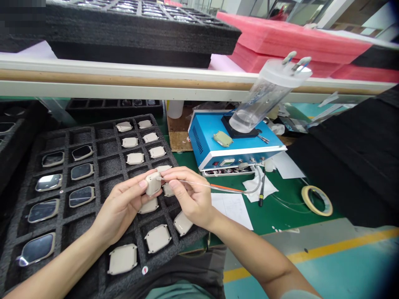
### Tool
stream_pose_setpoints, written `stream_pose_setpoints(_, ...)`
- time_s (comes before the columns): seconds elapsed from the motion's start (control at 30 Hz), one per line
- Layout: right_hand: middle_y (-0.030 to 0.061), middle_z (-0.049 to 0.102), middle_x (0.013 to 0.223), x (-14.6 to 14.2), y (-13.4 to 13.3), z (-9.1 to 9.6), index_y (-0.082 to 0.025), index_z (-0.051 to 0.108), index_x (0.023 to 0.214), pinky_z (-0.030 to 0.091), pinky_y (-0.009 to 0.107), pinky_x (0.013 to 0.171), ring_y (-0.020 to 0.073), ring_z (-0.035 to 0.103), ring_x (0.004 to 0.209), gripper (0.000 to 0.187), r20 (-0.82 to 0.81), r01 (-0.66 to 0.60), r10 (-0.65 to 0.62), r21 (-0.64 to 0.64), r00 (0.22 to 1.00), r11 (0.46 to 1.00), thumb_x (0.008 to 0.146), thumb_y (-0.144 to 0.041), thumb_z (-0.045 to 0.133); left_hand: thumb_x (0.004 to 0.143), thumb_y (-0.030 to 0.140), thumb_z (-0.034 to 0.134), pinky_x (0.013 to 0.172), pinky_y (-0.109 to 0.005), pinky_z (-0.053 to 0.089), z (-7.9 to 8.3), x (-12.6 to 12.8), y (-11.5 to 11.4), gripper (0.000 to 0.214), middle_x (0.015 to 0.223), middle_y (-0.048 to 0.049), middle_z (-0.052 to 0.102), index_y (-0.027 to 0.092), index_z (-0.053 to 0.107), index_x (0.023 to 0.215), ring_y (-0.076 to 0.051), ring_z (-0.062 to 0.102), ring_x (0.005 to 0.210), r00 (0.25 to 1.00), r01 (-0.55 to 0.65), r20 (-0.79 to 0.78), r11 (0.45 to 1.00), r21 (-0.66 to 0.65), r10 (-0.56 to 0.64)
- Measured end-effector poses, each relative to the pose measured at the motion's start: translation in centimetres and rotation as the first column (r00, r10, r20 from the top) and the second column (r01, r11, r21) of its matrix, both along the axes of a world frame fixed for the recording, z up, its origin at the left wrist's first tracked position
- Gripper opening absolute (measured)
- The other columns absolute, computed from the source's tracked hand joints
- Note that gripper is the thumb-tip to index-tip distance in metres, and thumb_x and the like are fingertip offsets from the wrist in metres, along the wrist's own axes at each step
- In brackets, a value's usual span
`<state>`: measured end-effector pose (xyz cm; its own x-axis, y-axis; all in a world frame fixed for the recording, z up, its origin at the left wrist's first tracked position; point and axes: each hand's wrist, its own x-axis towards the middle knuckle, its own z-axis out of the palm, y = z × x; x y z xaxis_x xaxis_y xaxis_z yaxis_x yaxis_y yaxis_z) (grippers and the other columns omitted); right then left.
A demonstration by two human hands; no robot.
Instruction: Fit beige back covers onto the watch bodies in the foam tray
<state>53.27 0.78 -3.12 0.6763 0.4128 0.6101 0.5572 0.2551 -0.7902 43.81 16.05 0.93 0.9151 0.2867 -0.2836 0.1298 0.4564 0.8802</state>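
My left hand (pixel 123 203) pinches a small beige watch case (pixel 153 184) between thumb and fingers, its back turned toward me. My right hand (pixel 192 197) is closed around a thin pen-like tool with a clear tube (pixel 199 183) trailing from it; its tip meets the edge of the case, and the exact contact is too small to make out. Beneath both hands lies a black foam tray (pixel 107 146). Several beige cases (pixel 158 238) rest face down in its right-hand compartments. On its left side sit several watch cases with dark screens (pixel 81 171).
A blue control box (pixel 205 135) stands behind on the green mat, bearing a clear cylinder (pixel 262 97) and another watch case (pixel 222 138). Right of it lie a black pen-shaped tool (pixel 261 191) and a tape roll (pixel 317 200). A shelf edge (pixel 124 79) crosses above.
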Motion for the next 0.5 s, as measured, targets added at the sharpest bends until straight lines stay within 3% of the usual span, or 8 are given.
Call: stream_pose_setpoints(0.5, 0.0087, 0.081, 0.104, -0.05, -0.09, 0.10, -0.022, 0.076, 0.101, 0.065, 0.037, 0.090, 0.0202, 0.077, 0.101, 0.016, -0.015, -0.016, 0.016, 0.007, 1.000, 1.000, 0.101, -0.020, 0.060, 0.082, 0.036, 0.086, 0.104, -0.038, 0.061, -0.18, -0.01, 0.00, 0.031, 0.120, -0.0125, 0.082, 0.019, 0.087, 0.108, -0.030, 0.075, 0.115, 1.000, -0.019, -0.011, 1.000, 0.007, 0.019)
